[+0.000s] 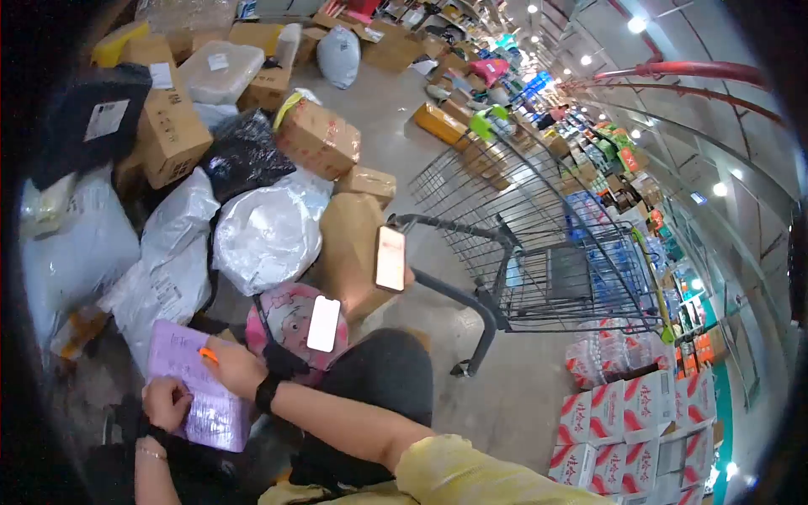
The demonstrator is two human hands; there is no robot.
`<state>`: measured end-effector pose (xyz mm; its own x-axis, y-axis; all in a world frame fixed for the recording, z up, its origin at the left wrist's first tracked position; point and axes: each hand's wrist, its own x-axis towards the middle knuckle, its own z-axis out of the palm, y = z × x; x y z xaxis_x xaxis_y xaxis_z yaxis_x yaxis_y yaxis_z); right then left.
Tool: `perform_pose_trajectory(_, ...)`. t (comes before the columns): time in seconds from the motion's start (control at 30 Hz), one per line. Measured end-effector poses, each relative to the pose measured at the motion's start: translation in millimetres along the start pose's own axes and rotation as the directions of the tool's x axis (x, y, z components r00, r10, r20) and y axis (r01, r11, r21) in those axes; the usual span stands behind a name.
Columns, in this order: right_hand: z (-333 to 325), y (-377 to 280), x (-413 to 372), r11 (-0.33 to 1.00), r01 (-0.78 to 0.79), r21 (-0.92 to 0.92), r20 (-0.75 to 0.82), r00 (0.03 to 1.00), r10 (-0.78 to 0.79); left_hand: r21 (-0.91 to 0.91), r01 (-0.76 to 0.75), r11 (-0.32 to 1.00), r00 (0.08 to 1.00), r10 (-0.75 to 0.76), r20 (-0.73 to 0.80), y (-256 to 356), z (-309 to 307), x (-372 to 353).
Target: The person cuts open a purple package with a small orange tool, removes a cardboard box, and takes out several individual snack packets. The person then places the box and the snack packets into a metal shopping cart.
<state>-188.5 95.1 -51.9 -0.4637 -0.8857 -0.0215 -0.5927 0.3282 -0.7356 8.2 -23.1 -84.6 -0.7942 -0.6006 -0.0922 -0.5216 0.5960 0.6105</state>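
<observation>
The right hand (236, 369) has its fingers closed around an orange pen-like tool (208, 355) over the purple package (215, 418), which lies near a white plastic parcel (171, 265), while the left hand (167, 402) rests with curled fingers at the package's edge, though whether they grip it I cannot tell

At 8 o'clock, the writing on the purple packet (204, 423) is too small to read; the right hand (236, 367) covers part of it, hiding most of the orange pen-like object (208, 355). The forearm (154, 475) behind the left hand (168, 401) runs off the bottom edge. Toward 4 o'clock, that edge cuts the red-and-white cartons (592, 412); distant goods (539, 88) blur together at 1 o'clock.
</observation>
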Motion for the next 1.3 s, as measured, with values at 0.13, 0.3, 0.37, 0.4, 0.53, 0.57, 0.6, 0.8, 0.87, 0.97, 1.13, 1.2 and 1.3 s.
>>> perform_pose_trajectory(0.13, 13.3, 14.4, -12.2, 0.980, 0.151, -0.126, 0.068, 0.987, -0.144, 0.011, 0.075, 0.997, 0.989, -0.076, 0.130, 0.9, -15.3, -6.7)
perform_pose_trajectory(0.3, -0.4, -7.2, -15.9, 0.941, 0.164, -0.296, 0.247, 0.965, -0.091, -0.172, 0.024, 0.985, 0.997, -0.011, 0.076, -15.0, -0.1, 2.0)
perform_pose_trajectory(0.37, -5.7, -15.4, -17.8, 0.933, 0.206, -0.294, 0.299, 0.947, -0.115, -0.208, 0.047, 0.977, 0.992, -0.020, 0.127, -8.5, -6.2, 5.5)
perform_pose_trajectory(0.4, -8.0, -18.7, -18.4, 0.923, 0.216, -0.319, 0.315, 0.943, -0.112, -0.226, 0.066, 0.972, 0.990, -0.036, 0.136, -7.7, -6.8, 5.1)
perform_pose_trajectory(0.53, -0.1, -17.8, -22.1, 0.908, 0.287, -0.305, 0.321, 0.929, -0.186, -0.236, 0.098, 0.967, 0.986, -0.061, 0.158, 2.7, -14.8, 4.6)
perform_pose_trajectory(0.57, 3.8, -16.7, -21.7, 0.908, 0.290, -0.303, 0.326, 0.927, -0.187, -0.229, 0.130, 0.965, 0.979, -0.089, 0.181, 5.0, -16.5, 4.8)
perform_pose_trajectory(0.6, 8.4, -16.6, -20.8, 0.902, 0.308, -0.303, 0.322, 0.924, -0.208, -0.231, 0.135, 0.964, 0.979, -0.094, 0.181, 4.4, -14.9, 5.1)
perform_pose_trajectory(0.8, 13.6, -23.7, -16.2, 0.930, 0.250, -0.270, 0.331, 0.931, -0.154, -0.203, 0.164, 0.965, 0.976, -0.130, 0.173, 4.0, -13.6, 5.8)
perform_pose_trajectory(0.87, 10.6, -27.2, -12.4, 0.929, 0.249, -0.272, 0.323, 0.934, -0.155, -0.139, 0.153, 0.978, 0.979, -0.131, 0.156, 8.1, -15.7, 6.2)
perform_pose_trajectory(0.97, 11.6, -33.2, -8.6, 0.937, 0.265, -0.226, 0.304, 0.933, -0.190, -0.197, 0.171, 0.965, 0.976, -0.140, 0.165, 2.9, -10.2, 6.2)
perform_pose_trajectory(1.13, 22.6, -28.0, -9.0, 0.871, 0.335, -0.360, 0.367, 0.909, -0.198, -0.150, 0.134, 0.980, 0.984, -0.115, 0.133, 8.7, -13.2, 5.7)
perform_pose_trajectory(1.2, 26.4, -31.6, -10.2, 0.849, 0.323, -0.419, 0.371, 0.914, -0.165, -0.137, 0.126, 0.983, 0.986, -0.109, 0.124, 10.8, -12.3, 6.1)
perform_pose_trajectory(1.3, 31.3, -37.6, -16.6, 0.815, 0.319, -0.484, 0.373, 0.918, -0.137, -0.136, 0.216, 0.967, 0.969, -0.195, 0.148, 10.6, -6.4, 5.3)
